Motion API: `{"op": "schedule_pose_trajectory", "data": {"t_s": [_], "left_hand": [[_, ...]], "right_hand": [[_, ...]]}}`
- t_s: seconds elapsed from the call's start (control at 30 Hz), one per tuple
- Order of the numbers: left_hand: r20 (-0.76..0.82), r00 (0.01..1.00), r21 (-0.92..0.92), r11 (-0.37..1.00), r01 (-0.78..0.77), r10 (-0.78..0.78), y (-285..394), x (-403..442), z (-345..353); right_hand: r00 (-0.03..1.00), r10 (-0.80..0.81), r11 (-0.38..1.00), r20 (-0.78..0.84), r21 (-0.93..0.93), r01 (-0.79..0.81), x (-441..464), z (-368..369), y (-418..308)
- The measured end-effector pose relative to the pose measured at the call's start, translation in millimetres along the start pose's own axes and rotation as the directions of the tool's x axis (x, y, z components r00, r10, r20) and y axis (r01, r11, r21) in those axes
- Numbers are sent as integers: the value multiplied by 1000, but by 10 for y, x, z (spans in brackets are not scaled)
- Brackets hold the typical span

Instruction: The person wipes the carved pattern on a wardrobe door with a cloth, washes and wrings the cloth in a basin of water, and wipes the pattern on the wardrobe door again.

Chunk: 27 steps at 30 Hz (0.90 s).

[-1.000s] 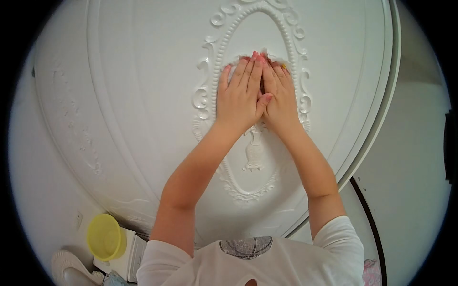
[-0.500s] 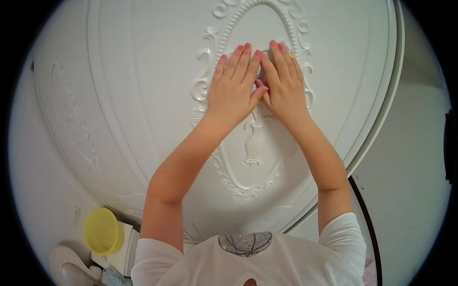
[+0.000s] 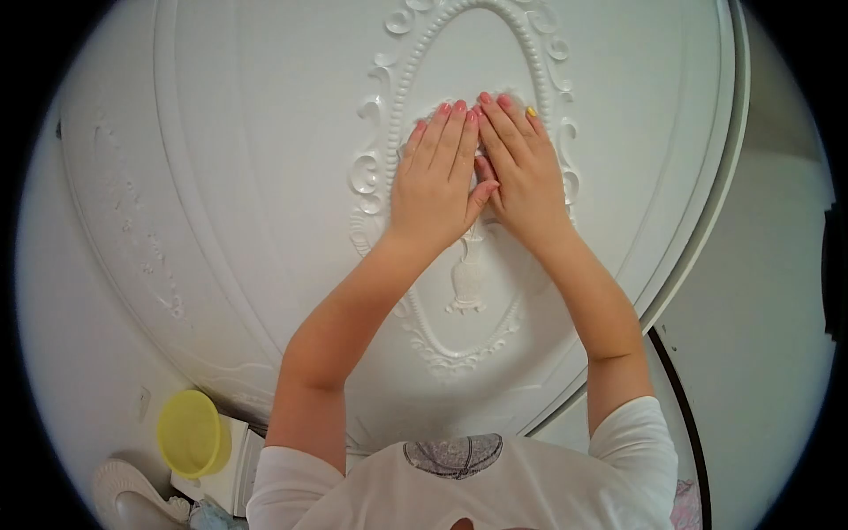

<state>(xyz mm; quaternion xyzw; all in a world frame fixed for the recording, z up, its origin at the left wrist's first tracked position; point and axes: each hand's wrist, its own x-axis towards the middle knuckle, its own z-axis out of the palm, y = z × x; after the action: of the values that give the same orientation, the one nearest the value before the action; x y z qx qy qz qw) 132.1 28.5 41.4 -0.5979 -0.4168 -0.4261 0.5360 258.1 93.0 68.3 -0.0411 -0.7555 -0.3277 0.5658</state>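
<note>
A white panel [image 3: 283,177] with raised moulding fills the middle of the head view. Its carved oval frame [image 3: 395,124] encloses a relief vase [image 3: 469,281]. My left hand [image 3: 433,181] lies flat inside the oval, fingers stretched upward and close together. Beside it, my right hand [image 3: 523,172] is pressed flat too, its fingers leaning toward the left one. The thumbs meet or nearly meet between them. Pale edges show around my fingers; whether they belong to a thin sheet or to the carving beneath, I cannot tell. Both palms hide the upper part of the relief.
A yellow basin [image 3: 190,435] rests on a small white cabinet [image 3: 237,459] at the lower left. Near it is a white carved, rounded piece [image 3: 132,495]. The panel's curved right edge [image 3: 738,115] stands out against a grey wall [image 3: 768,309].
Both hands have slid slightly down the panel and stay flat. My right fingertips have shifted left, closer to my left hand's. The view has moved a little.
</note>
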Motion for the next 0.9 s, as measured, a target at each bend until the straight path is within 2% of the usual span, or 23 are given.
{"op": "schedule_pose_trajectory", "data": {"t_s": [0.4, 0.6, 0.9], "left_hand": [[-45, 998, -75, 996, -50, 46, -86, 68, -17], [-67, 997, -39, 998, -47, 44, -13, 54, -31], [-94, 995, 4, 1000, -23, 24, 30, -30, 8]], "right_hand": [[993, 29, 999, -110, 44, -24, 11, 86, -73], [987, 21, 998, -161, 60, -12, -14, 126, -101], [987, 55, 999, -153, 5, -54, -68, 150, -185]]}}
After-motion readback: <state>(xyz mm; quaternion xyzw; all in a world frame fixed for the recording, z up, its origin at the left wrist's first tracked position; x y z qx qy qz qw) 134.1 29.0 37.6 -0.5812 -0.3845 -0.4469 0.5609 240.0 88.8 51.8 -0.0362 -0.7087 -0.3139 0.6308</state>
